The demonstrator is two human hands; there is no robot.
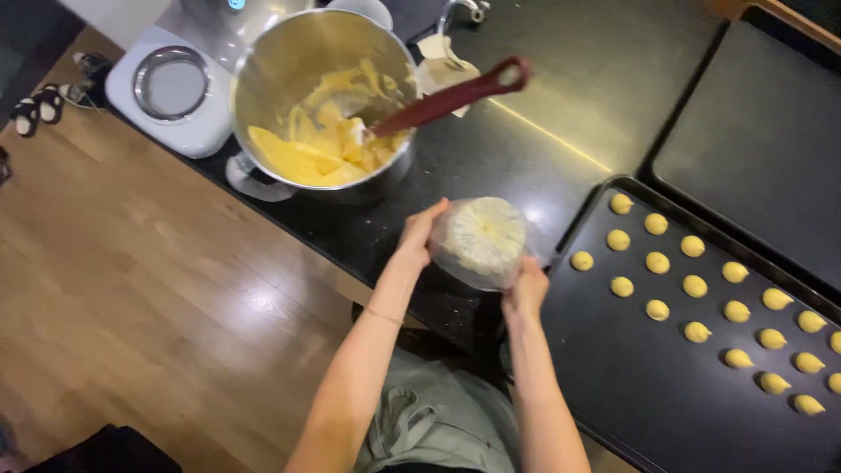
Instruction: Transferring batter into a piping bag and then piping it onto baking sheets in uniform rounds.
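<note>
My left hand (419, 235) and my right hand (526, 289) both grip a clear plastic piping bag (482, 238) with pale dough inside, held over the black counter (526, 158). The left hand holds its left side, the right hand its lower right edge. To the right lies a black baking tray (648, 394) with several small yellow dough mounds (657, 263) in rows. Behind the bag stands a steel mixing bowl (289, 52) with yellow dough (307, 153) and a dark red spatula (455, 95) leaning in it.
A white stand mixer base (171, 92) sits left of the bowl. A second black tray (762, 131) lies at the back right. A crumpled paper (442, 61) lies behind the spatula. Wooden floor (149, 289) lies to the left, with shoes (44, 101) at the far left.
</note>
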